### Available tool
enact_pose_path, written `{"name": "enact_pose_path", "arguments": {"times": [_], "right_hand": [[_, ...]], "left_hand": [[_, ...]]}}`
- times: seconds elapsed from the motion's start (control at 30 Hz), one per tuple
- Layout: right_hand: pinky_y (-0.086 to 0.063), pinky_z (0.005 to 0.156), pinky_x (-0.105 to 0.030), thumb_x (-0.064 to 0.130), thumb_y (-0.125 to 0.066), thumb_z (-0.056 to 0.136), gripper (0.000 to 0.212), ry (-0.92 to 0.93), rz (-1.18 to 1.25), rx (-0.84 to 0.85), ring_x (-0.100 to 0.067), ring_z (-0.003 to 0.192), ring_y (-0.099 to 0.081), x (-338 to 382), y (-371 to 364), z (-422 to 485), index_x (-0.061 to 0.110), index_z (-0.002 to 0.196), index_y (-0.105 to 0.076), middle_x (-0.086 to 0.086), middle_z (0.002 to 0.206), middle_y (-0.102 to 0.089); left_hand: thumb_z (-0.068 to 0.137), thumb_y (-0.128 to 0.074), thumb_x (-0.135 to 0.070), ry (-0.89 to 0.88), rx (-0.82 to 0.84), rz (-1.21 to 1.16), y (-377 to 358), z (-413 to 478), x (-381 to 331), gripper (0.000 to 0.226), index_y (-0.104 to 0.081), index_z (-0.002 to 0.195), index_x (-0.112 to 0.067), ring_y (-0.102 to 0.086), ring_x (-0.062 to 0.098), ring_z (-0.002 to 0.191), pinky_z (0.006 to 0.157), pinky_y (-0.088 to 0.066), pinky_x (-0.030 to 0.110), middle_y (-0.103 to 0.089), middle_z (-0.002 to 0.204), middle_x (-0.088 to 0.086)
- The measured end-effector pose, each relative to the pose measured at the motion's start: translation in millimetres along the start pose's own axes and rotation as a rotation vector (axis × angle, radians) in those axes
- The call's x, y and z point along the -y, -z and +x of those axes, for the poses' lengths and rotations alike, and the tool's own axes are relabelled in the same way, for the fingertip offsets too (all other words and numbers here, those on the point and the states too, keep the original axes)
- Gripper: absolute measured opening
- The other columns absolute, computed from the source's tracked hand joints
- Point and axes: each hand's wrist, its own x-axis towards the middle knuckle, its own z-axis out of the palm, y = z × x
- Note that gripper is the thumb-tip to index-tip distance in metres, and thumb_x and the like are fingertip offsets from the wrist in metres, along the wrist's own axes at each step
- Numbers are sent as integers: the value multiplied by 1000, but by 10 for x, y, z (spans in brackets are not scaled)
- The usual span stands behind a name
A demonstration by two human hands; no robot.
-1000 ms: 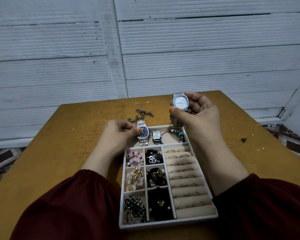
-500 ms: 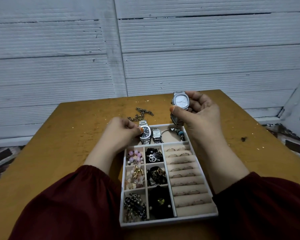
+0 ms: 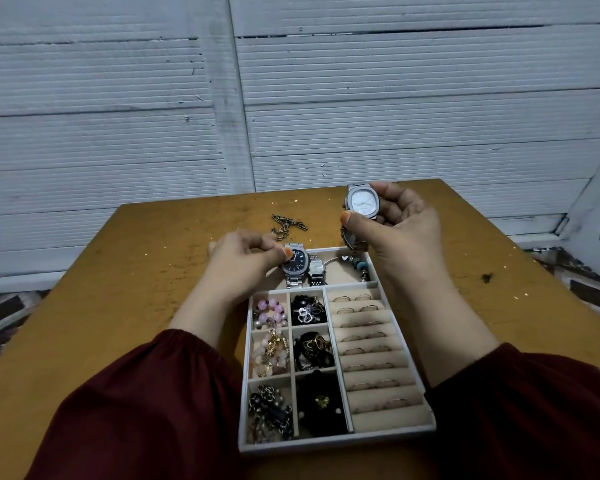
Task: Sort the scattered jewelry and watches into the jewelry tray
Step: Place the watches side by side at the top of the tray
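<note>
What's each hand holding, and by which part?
The right hand grips the white-faced watch by its case; the left hand pinches the dark-faced watch at its case's left edge, in the tray.

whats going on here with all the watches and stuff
A person is sorting jewelry into a divided tray on a wooden table. The right hand holds a white-faced watch up above the tray's far end. The left hand pinches a dark-faced watch lying in the far compartment, beside a smaller watch and a beaded bracelet. A chain lies on the table beyond the tray, not yet put away.
</note>
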Motion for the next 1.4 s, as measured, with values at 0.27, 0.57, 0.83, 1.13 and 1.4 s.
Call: {"name": "enact_pose_path", "arguments": {"times": [0.27, 0.57, 0.83, 1.13, 1.4], "right_hand": [[-58, 76, -34, -8, -77, 68, 42, 1, 8, -8, -16, 80, -67, 2, 3, 1, 17, 97, -58, -4, 88, -71], [-58, 73, -29, -8, -77, 68, 42, 4, 3, -3, -15, 78, -67, 5, -2, 5, 16, 98, -58, -5, 88, -70], [-59, 72, -27, -8, -77, 69, 42, 6, 7, -2, -13, 78, -68, 17, -1, -7, 16, 97, -58, -4, 87, -71], [-57, 70, -24, -9, -76, 69, 43, 5, 1, 13, -12, 77, -67, 33, -3, -19, 12, 102, -57, -4, 87, -70], [-56, 70, -27, -10, -76, 68, 43, 8, 21, 8, -12, 73, -65, 8, -13, -12, 13, 99, -58, -1, 82, -69]], "left_hand": [[87, -63, -1, 32, -15, -279, -67, -22, 15, 5, -61, 82, 1, -67, 16, 69, 66, -58, 26, -68, 84, 17], [88, -64, -10, 38, -47, -63, -62, 10, 23, 10, -63, 79, -7, -63, 24, 65, 70, -55, 37, -68, 79, 16], [87, -67, -16, 40, -40, 42, -61, 29, 31, 20, -68, 85, 4, -64, 19, 60, 65, -55, 30, -70, 75, 11], [87, -67, -26, 47, -19, 193, -48, 17, -3, 18, -72, 80, -10, -69, 14, 61, 62, -57, 27, -72, 71, 3], [78, -52, -57, 55, -51, 246, -33, 51, 2, 54, -71, 77, -7, -72, 26, 73, 86, -53, 46, -73, 65, 4]]}}
